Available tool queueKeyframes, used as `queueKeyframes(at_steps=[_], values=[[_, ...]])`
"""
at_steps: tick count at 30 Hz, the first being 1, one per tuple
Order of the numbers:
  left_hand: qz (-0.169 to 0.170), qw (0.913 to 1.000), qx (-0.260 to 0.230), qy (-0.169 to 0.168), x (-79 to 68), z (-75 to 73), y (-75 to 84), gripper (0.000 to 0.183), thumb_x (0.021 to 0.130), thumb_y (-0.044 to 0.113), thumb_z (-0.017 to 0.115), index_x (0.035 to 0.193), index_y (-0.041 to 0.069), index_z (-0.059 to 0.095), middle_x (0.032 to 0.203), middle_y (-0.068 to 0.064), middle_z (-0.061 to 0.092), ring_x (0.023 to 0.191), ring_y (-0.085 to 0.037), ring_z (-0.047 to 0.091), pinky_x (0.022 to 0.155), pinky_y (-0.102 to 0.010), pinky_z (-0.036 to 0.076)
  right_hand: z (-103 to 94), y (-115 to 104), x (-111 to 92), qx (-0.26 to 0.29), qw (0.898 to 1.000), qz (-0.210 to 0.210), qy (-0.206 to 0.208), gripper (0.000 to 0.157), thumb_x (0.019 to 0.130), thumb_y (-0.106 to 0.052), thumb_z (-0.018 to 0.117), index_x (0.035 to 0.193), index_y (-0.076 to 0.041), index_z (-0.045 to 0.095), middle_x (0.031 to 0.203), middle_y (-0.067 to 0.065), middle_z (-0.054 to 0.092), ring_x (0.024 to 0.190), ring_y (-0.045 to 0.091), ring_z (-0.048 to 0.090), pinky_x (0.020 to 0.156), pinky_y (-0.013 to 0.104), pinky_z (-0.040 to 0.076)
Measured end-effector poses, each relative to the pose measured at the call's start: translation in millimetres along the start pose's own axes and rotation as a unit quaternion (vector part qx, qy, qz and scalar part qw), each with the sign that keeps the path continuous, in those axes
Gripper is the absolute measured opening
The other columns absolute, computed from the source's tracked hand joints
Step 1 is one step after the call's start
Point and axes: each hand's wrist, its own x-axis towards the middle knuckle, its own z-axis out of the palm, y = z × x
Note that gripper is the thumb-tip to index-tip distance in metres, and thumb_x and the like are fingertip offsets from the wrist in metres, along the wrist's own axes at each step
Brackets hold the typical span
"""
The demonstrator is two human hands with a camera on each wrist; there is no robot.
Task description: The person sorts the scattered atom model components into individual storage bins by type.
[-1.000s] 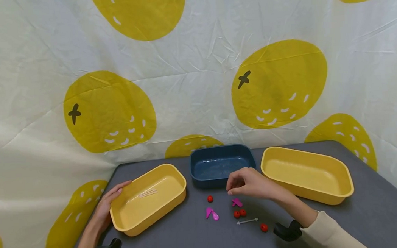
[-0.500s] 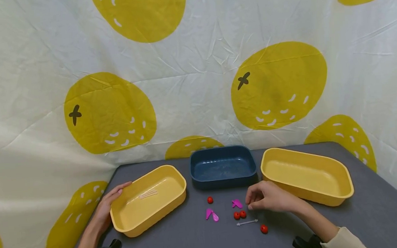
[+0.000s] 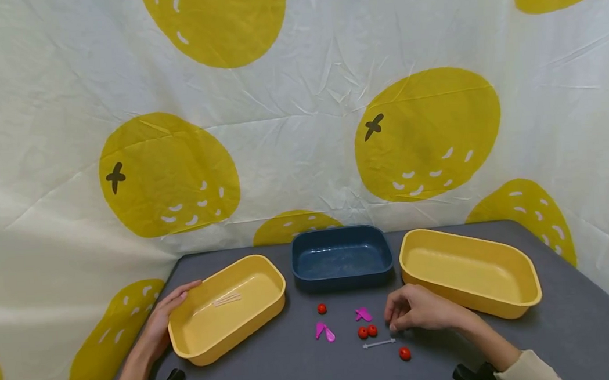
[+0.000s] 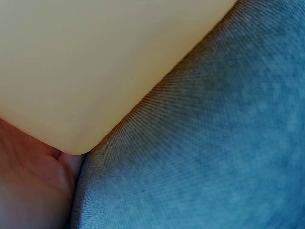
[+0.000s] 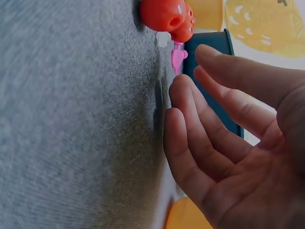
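My left hand [image 3: 162, 315] rests against the left end of a yellow tray [image 3: 279, 296], its fingers straight along the outer wall. Several thin pale sticks [image 3: 227, 299] lie inside that tray. My right hand [image 3: 419, 308] hovers low over the table with fingers loosely bent; the right wrist view shows nothing between thumb and fingers. Nearest to it are a white rod with knobbed ends [image 3: 379, 343] and a pair of red beads [image 3: 368, 331]. A bright pink piece [image 3: 363, 314] lies just behind them. Closer to me is a single red bead with a hole [image 3: 405, 353].
A dark blue tray [image 3: 344, 282] stands at the back middle, a second yellow tray [image 3: 471, 264] at the back right. Another red bead [image 3: 322, 308] and further pink pieces [image 3: 325, 332] lie left of centre on the grey tabletop [image 3: 274, 372]. A patterned cloth [image 3: 302, 155] hangs behind.
My right hand has come down from in front of the blue tray, moving right and toward me, beside the beads and rod. The left hand stays on its tray.
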Motion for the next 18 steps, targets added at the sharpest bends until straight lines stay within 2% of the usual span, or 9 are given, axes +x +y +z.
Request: queueKeyframes(at_steps=[7,18], values=[[-0.001,0.9999,-0.010,-0.005,-0.3,-1.1,-0.2,0.057,0.113,0.034,0.041,0.159,0.001,0.035,0.141,0.019,0.055,0.126,0.005,0.057,0.100,-0.017,0.051,2.4,3.3,-1.0,0.029,0.999,0.006,-0.034,0.010,0.090,-0.009,0.078,0.094,-0.002,0.073,0.086,0.003,0.075,0.072,0.007,0.066,0.068,0.022,0.056],[-0.009,0.9999,-0.011,-0.001,1.2,-0.5,-0.4,0.059,0.112,0.038,0.041,0.160,0.004,0.036,0.141,0.020,0.054,0.126,0.006,0.057,0.100,-0.018,0.051,4.8,4.7,-1.0,0.031,0.998,0.008,-0.049,0.010,0.088,-0.010,0.080,0.092,-0.003,0.075,0.081,-0.001,0.071,0.068,0.003,0.060,0.063,0.020,0.053]])
